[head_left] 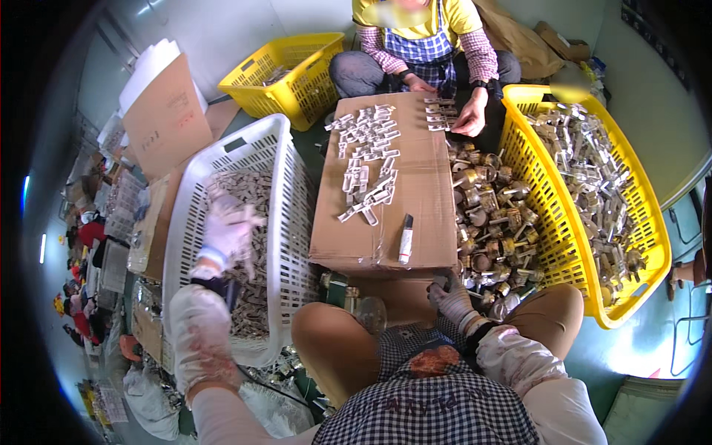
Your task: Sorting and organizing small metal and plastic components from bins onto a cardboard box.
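My left hand (225,228), in a whitish glove, reaches into the white plastic basket (279,159) over a heap of small pale clip-like pieces (256,308). Its fingers are smeared by motion, so I cannot tell whether they hold any. Close to the front edge of the cardboard box (423,193), my right hand (451,298) is above my lap, gloved with dark fingertips. Its fingers are curled in, and what they hold, if anything, is hidden. On the box lie many similar pale pieces (363,144) and a white tube with a black cap (406,241).
Across the box sits a person, whose hand (469,119) is at a short row of pieces (439,113). Brass-coloured round metal parts (489,215) are piled right of the box. A yellow basket (552,182) of metal parts stands beyond; another yellow basket (297,89) is far left.
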A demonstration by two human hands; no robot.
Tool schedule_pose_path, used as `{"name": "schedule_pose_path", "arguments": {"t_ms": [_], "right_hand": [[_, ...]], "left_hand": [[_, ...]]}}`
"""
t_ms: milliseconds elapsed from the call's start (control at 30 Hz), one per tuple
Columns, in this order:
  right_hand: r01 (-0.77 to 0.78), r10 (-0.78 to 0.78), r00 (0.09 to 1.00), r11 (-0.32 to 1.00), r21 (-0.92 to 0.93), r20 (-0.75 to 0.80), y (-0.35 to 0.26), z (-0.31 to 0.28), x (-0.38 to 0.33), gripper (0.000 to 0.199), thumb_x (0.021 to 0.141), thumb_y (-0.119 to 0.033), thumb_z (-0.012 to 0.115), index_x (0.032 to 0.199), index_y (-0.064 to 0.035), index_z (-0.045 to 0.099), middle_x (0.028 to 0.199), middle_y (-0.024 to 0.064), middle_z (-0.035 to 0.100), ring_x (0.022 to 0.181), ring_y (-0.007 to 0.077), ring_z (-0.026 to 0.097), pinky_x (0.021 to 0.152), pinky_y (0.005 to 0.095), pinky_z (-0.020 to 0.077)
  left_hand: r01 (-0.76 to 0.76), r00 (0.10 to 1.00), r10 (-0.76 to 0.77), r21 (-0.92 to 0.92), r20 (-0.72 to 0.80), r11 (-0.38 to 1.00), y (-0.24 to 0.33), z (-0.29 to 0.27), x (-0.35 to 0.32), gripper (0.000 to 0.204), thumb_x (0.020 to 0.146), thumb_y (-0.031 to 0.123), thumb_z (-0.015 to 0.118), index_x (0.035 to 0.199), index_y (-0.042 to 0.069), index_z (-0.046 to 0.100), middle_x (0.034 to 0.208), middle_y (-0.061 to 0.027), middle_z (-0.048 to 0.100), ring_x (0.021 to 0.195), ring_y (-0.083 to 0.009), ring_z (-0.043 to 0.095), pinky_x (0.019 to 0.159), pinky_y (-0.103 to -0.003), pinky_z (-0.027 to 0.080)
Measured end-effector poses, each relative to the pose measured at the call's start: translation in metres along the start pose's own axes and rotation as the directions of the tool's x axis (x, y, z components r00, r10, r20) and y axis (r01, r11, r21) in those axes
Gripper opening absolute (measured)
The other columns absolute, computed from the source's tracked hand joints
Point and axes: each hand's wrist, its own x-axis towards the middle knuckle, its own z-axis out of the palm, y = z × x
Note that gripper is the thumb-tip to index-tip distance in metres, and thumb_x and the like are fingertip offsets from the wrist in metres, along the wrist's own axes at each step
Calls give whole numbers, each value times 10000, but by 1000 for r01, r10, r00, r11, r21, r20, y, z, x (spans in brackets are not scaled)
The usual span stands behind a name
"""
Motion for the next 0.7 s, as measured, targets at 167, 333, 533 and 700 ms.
{"name": "schedule_pose_path", "arguments": {"t_ms": [167,333,533,700], "right_hand": [[32,-28,999,993,110,-36,55,6,18,331,891,-31,526,1211,-52,444,852,25,539,742,111,537,671,267,493],[-6,4,1000,980,199,10,32,2,6,369,859,-67,553,1216,-42,463,895,50,563,783,118,537,710,267,476],[-147,152,988,960,239,-2,30,-10,5,402,830,-135,607,1196,-11,497,940,94,611,827,148,573,751,283,480],[38,-32,998,991,130,-54,23,7,4,374,840,28,538,1196,-32,437,856,17,569,768,100,543,691,237,470]], "left_hand": [[-43,990,45,-24,133,999,-21,119,50,494,659,-155,653,1075,88,546,892,-18,576,786,-123,600,673,-282,532],[-271,958,249,159,145,949,-52,193,87,478,601,-51,771,1012,96,575,902,-25,611,780,-118,578,686,-294,526],[-267,957,249,112,148,957,-84,264,111,307,775,-95,581,1010,102,563,872,-4,626,796,-122,598,705,-275,516],[-236,958,172,292,228,927,-85,233,127,433,678,-16,723,1059,129,577,903,5,639,839,-110,603,741,-268,508]]}}
